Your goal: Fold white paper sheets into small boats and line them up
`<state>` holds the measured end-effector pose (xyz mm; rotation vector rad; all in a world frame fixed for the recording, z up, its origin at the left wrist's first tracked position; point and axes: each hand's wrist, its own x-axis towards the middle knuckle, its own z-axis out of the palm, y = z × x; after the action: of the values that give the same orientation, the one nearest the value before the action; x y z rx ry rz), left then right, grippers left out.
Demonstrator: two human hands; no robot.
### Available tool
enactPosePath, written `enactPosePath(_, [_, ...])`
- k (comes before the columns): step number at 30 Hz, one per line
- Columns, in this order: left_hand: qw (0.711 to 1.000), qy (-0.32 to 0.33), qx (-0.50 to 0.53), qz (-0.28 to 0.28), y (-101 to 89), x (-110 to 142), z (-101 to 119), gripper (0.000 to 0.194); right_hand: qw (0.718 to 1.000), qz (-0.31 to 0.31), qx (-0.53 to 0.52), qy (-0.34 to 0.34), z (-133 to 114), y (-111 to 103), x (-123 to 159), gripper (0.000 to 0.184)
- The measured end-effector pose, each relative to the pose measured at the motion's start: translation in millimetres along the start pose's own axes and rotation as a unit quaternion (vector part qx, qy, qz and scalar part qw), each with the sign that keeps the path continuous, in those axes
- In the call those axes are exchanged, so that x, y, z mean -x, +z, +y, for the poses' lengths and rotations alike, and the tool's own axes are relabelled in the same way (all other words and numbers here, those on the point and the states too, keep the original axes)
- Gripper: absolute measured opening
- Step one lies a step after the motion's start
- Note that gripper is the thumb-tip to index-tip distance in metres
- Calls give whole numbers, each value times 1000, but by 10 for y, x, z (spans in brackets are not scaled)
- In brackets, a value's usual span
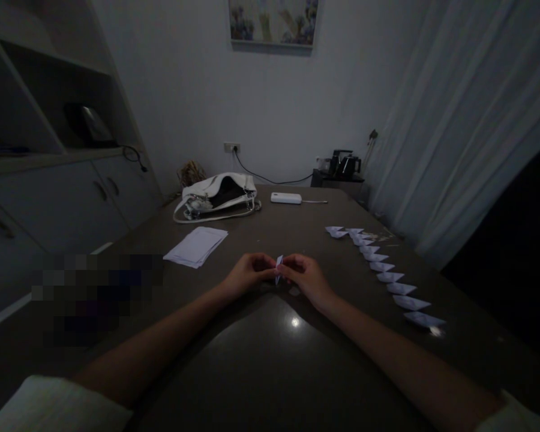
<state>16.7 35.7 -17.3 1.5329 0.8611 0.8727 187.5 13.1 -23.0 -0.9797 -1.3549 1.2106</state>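
Observation:
Between my two hands is a small piece of folded white paper (279, 269), standing on edge above the table. My left hand (251, 271) pinches it from the left with thumb and fingers. From the other side my right hand (306, 275) pinches the same folded paper, its thumb against the near face. Off to the right, several folded paper boats (390, 277) stand in a slanting row. A stack of white paper sheets (197, 246) lies flat to the left, beyond my left hand.
A white handbag (220, 193) with its strap sits at the far left of the brown table (270, 372). Near the back edge lies a white power bank (285, 198) with a short cable. Behind the table, a black kettle (348, 165) stands on a small stand.

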Motion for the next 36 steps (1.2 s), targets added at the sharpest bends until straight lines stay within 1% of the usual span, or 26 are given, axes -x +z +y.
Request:
enactPosePath(5, [1000, 6, 14, -4, 16, -2, 0, 33, 1000, -3, -8, 1, 8, 0, -5, 35])
enactPosePath(9, [1000, 2, 7, 0, 20, -5, 2, 32, 1000, -9, 6, -4, 1, -8, -1, 32])
enactPosePath(15, [1000, 8, -1, 2, 16, 3, 7, 31, 1000, -5, 5, 8, -9, 0, -6, 31])
enactPosePath(18, [1000, 1, 0, 3, 18, 5, 4, 31, 1000, -5, 12, 11, -23, 0, -3, 31])
enactPosePath(22, [1000, 1, 7, -8, 20, 4, 5, 31, 1000, -7, 19, 9, -36, 1, 5, 32])
enactPosePath(26, [1000, -3, 3, 1, 18, 2, 5, 32, 1000, -4, 11, 16, -36, 4, 5, 34])
enactPosePath(32, [1000, 13, 17, -20, 7, 9, 5, 33, 1000, -14, 15, 20, -40, -3, -1, 36])
enactPosePath(36, [1000, 10, 9, -19, 5, 17, 13, 36, 1000, -8, 16, 26, -35, -1, -14, 39])
